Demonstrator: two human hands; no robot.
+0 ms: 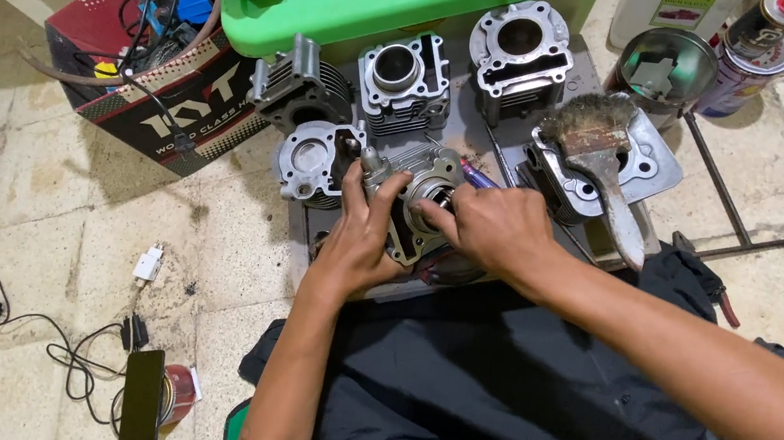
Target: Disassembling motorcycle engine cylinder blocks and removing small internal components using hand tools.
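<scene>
Metal part: a grey cast engine cylinder (pixel 419 203), finned and round-bored, held over a dark tray just ahead of the person's lap.
Left hand (pixel 360 236): grip closed around the cylinder's left side.
Right hand (pixel 497 226): fingers curled shut on its right edge, at the bore.
Around it: more finned cylinders (pixel 405 81) beyond; a worn, bristly paintbrush (pixel 601 162) to the right.
Floor: stained stone tiles (pixel 45 174); a black phone (pixel 142 397) near left.
</scene>
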